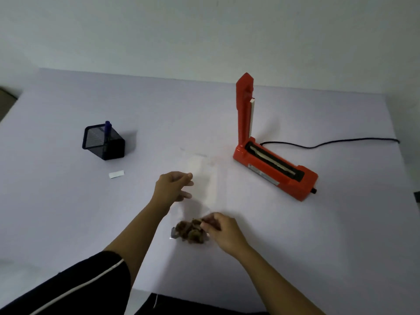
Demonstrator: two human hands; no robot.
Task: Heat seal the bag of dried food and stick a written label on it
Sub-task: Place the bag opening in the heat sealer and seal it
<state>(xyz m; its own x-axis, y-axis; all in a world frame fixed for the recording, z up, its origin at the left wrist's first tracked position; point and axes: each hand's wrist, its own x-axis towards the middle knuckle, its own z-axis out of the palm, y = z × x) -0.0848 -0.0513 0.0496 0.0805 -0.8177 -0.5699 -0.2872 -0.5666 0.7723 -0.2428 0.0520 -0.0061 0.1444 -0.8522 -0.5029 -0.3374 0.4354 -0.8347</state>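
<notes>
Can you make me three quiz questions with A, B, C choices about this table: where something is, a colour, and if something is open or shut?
1. Where is the pen?
A. In the black holder
B. On the sealer
C. In a hand

2. What colour is the sealer?
A. Green
B. Orange-red
C. Yellow

3. How is the sealer's arm?
A. Pressed down
C. Broken off
B. Raised up

Answers: 1 A, the blue pen stands in the mesh holder. 2 B, the sealer is orange-red. 3 B, its arm points straight up, nothing clamped.
</notes>
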